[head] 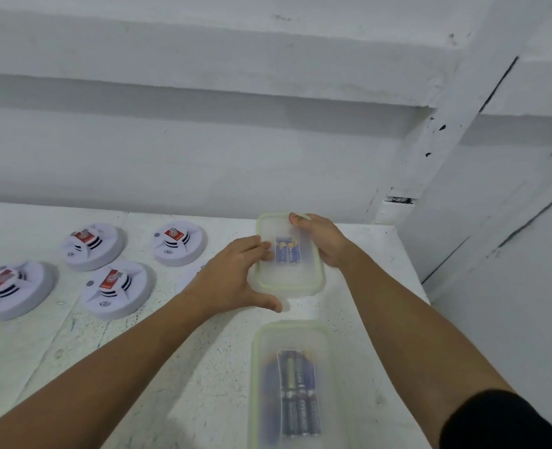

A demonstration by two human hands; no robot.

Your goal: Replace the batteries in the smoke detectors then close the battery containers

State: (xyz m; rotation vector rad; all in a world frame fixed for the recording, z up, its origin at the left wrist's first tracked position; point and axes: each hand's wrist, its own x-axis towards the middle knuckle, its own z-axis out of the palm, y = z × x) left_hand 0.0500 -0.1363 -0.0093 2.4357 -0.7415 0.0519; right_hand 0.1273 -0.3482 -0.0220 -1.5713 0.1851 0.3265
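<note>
Two clear battery containers with pale green rims lie on the white table, both lidded. The far container (pixel 300 283) shows a blue battery pack (pixel 287 251) through its lid. My left hand (pixel 232 280) holds its left side, fingers on the lid and thumb at the near edge. My right hand (pixel 323 238) grips its far right corner. The near container (pixel 295 338) holds dark batteries (pixel 299 396). Several white round smoke detectors lie to the left, e.g. (pixel 179 243), (pixel 91 246), (pixel 117 290), (pixel 10 290), each showing a red-labelled battery.
A white wall rises behind the table, and a white pillar (pixel 446 140) stands at the back right. The table's right edge (pixel 423 286) runs close beside the containers.
</note>
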